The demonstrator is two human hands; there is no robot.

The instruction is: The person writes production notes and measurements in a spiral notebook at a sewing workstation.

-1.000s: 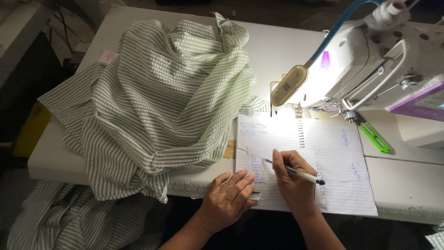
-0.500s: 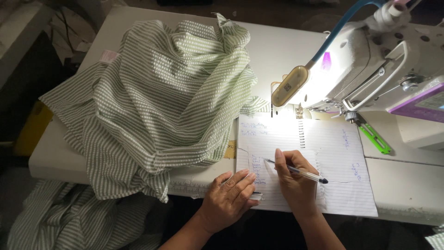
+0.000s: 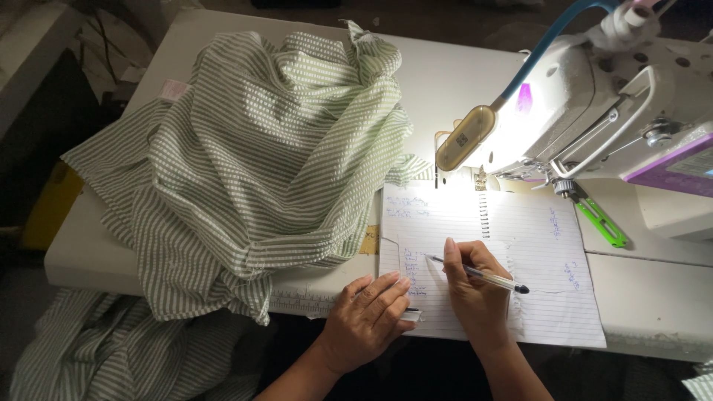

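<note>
A sewing workshop, by the look of it: a white industrial sewing machine (image 3: 594, 111) with a small lamp on a blue gooseneck (image 3: 466, 138) stands on a white worktop (image 3: 460, 74), beside a heap of green-and-white striped seersucker fabric (image 3: 260, 163), more piled below.

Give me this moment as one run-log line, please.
right hand: holds pen, tip on notebook | left hand: flat on page edge | striped fabric: heaped beside sewing machine

Notebook (image 3: 520, 245) lies right of cloth (image 3: 260, 171), apparently before sewing machine (image 3: 616, 111).
</note>
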